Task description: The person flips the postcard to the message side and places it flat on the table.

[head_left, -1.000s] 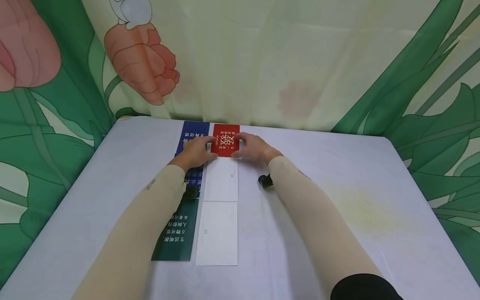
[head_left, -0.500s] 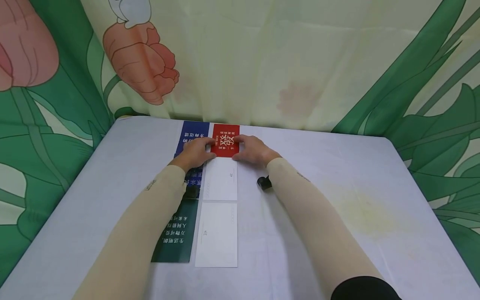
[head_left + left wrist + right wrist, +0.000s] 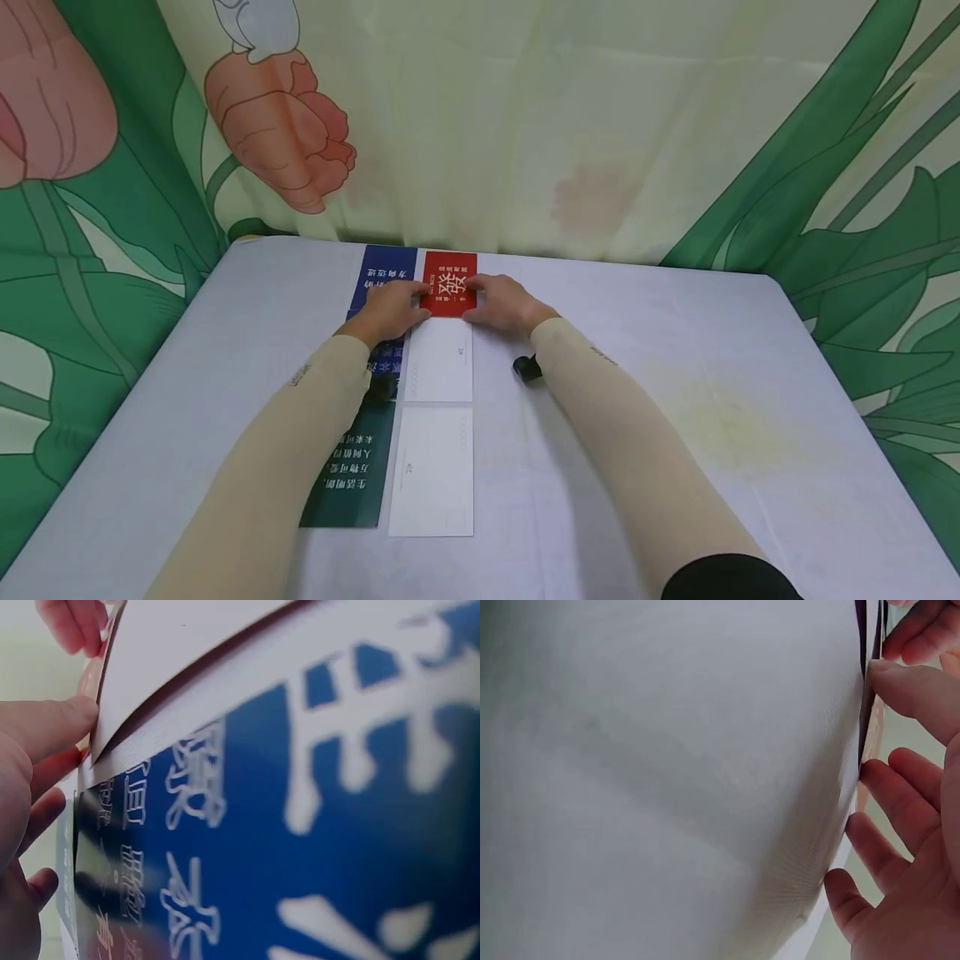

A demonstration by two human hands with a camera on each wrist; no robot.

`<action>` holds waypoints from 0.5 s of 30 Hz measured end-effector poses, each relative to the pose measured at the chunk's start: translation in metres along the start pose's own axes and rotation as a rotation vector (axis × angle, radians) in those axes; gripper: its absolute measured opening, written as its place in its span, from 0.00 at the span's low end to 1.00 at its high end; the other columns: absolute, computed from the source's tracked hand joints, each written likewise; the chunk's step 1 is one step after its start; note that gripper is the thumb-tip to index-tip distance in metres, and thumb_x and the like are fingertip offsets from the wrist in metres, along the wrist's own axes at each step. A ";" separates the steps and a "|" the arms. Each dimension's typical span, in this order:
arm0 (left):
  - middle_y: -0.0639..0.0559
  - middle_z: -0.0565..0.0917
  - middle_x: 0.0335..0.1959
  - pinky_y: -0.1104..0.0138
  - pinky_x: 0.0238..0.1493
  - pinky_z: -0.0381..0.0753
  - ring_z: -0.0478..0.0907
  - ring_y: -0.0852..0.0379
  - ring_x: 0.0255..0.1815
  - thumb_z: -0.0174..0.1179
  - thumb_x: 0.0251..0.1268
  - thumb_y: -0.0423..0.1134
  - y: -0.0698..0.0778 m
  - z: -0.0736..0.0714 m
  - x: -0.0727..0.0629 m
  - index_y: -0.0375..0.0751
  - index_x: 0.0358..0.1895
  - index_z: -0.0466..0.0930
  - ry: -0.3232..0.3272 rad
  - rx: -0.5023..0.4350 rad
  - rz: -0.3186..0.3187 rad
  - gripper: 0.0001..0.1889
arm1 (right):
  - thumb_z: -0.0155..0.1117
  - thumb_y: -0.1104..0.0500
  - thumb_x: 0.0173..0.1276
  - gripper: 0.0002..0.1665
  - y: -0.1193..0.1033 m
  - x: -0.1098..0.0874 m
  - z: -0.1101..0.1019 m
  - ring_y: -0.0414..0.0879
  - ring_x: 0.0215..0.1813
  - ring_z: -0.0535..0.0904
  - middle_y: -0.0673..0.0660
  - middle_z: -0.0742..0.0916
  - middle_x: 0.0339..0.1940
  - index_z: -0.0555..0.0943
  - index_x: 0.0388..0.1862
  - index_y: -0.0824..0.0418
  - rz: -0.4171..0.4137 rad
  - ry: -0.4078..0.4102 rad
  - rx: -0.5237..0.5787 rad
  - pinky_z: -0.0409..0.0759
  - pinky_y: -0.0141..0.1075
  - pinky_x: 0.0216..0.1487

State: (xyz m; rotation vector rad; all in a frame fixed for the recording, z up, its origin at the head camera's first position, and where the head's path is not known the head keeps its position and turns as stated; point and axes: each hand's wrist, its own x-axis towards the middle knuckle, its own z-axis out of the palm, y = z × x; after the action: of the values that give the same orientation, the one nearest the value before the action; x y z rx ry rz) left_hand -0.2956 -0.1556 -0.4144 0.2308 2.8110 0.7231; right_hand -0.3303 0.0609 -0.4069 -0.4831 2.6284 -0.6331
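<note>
A red postcard (image 3: 450, 285) with large white characters lies at the far end of a column of postcards. My left hand (image 3: 390, 311) touches its left edge with thumb and fingertips, the thumb near the close corner. On the opposite edge, my right hand (image 3: 508, 304) has its thumb and index finger against the card. Neither hand plainly pinches it; the other fingers (image 3: 900, 802) of the right hand are loosely spread in the right wrist view. Nearer lie two white-backed postcards (image 3: 441, 362), end to end. Blue postcards (image 3: 247, 772) lie partly under the left hand and forearm.
A dark green postcard (image 3: 348, 492) with white text ends the left column, partly hidden by the left sleeve (image 3: 277, 450). A white cloth (image 3: 675, 400) covers the table. A flowered curtain (image 3: 480, 125) hangs right behind its far edge.
Both hands stay at the red postcard's sides. The right fingertips have moved slightly toward me and left along its edge. The cards hold their places; the head view tilts slightly.
</note>
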 end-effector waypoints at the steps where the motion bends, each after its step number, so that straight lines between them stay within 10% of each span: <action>1: 0.46 0.73 0.70 0.39 0.72 0.53 0.64 0.41 0.72 0.64 0.69 0.44 0.000 0.000 0.000 0.45 0.75 0.67 0.005 0.007 0.008 0.32 | 0.69 0.48 0.67 0.43 0.000 0.000 0.000 0.54 0.74 0.62 0.56 0.71 0.74 0.65 0.78 0.53 0.000 0.000 -0.005 0.66 0.48 0.71; 15: 0.44 0.74 0.69 0.39 0.71 0.56 0.67 0.41 0.69 0.62 0.70 0.46 0.001 -0.001 -0.006 0.44 0.73 0.69 -0.014 0.034 0.037 0.30 | 0.63 0.47 0.69 0.37 0.000 -0.005 -0.003 0.52 0.70 0.65 0.55 0.74 0.70 0.69 0.75 0.56 -0.026 -0.003 -0.006 0.66 0.46 0.71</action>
State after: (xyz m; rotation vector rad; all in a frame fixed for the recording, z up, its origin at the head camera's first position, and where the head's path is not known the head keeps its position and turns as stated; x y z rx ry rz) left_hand -0.2899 -0.1570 -0.4117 0.2937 2.8148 0.6795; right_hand -0.3270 0.0642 -0.4032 -0.5202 2.6258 -0.6320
